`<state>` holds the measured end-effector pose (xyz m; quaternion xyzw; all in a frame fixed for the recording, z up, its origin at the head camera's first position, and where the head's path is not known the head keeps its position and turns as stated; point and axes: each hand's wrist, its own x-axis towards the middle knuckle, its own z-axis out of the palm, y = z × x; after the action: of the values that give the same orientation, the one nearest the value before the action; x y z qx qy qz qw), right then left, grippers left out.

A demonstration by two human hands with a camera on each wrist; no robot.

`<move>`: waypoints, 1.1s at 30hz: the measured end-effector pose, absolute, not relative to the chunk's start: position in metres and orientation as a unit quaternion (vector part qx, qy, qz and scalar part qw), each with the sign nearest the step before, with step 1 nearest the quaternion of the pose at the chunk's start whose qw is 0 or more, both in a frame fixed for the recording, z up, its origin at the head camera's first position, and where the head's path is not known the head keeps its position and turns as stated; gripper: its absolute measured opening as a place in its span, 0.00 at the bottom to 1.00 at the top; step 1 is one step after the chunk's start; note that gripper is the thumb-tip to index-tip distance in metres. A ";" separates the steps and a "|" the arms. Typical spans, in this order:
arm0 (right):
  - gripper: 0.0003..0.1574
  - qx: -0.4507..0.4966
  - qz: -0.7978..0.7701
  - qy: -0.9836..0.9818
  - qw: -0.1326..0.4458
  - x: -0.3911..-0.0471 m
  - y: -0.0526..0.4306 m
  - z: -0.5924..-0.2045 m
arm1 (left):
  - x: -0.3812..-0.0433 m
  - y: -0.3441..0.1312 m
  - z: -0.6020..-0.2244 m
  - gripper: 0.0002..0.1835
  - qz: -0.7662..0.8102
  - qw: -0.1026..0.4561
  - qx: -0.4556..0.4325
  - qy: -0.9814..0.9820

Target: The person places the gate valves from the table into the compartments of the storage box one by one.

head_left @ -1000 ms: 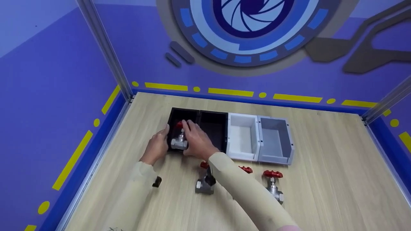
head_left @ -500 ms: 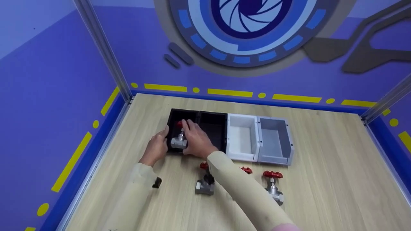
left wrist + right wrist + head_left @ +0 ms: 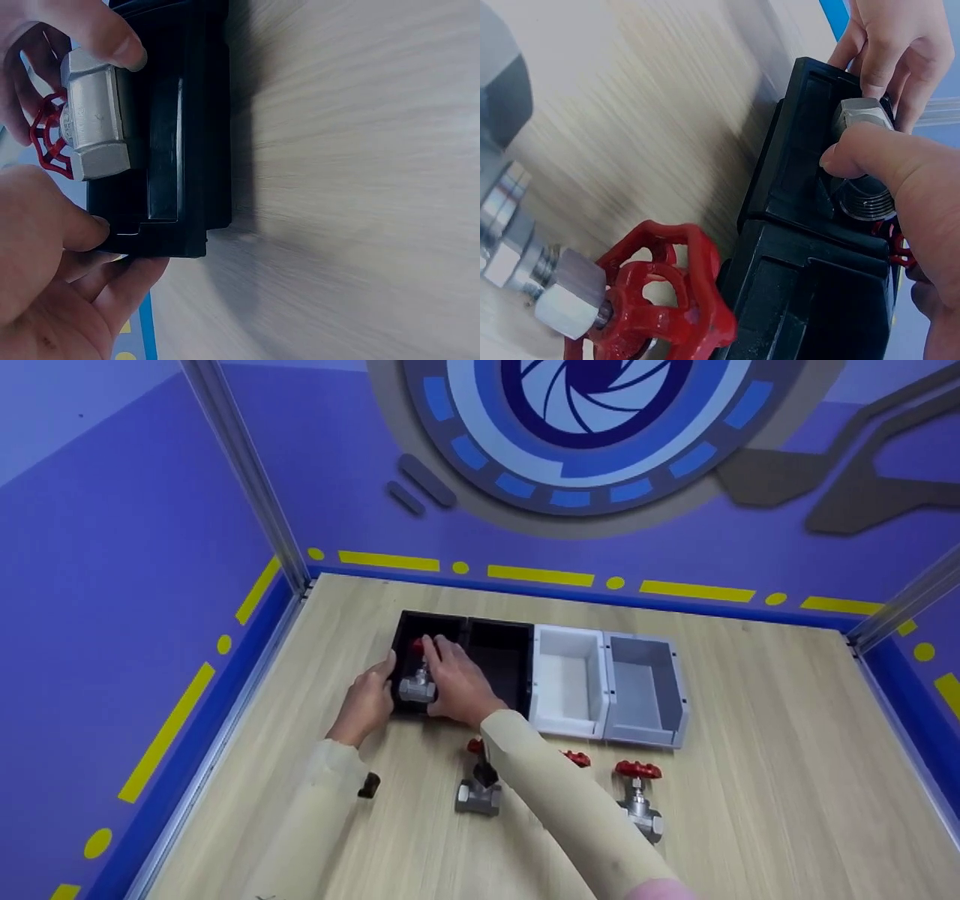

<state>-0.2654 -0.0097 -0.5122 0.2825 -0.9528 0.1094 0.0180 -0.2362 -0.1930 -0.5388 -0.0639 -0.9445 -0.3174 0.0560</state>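
A metal gate valve (image 3: 417, 690) with a red handwheel sits within the leftmost black bin (image 3: 433, 616). My right hand (image 3: 463, 684) holds this valve from its right side, the thumb on its body in the right wrist view. Whether the valve touches the bin's floor cannot be told. At the bin's left side, my left hand (image 3: 365, 701) pinches the wall, thumb inside and fingers outside, as the left wrist view shows. The red handwheel (image 3: 52, 139) is partly in view there, beside the right hand's fingers.
Right of that bin stand a second black bin (image 3: 499, 660), a white bin (image 3: 564, 679) and a grey bin (image 3: 637, 694), joined in a row. In front lie more red-wheeled valves: one (image 3: 478, 797) at left, one (image 3: 643, 814) at right, another (image 3: 576, 758) mostly behind my right sleeve.
My right hand and the valve have shifted very slightly toward the back left within the bin. The left hand keeps its hold on the bin wall.
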 end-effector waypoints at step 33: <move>0.71 0.284 0.093 -0.954 0.014 -0.281 -0.021 -0.516 | -0.235 -0.192 -0.540 0.30 -0.312 0.051 -0.059 -0.947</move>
<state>-0.2812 -0.0210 -0.5160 0.2844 -0.9541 0.0928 0.0141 -0.2354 -0.1915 -0.5400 -0.0593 -0.9470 -0.3115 0.0506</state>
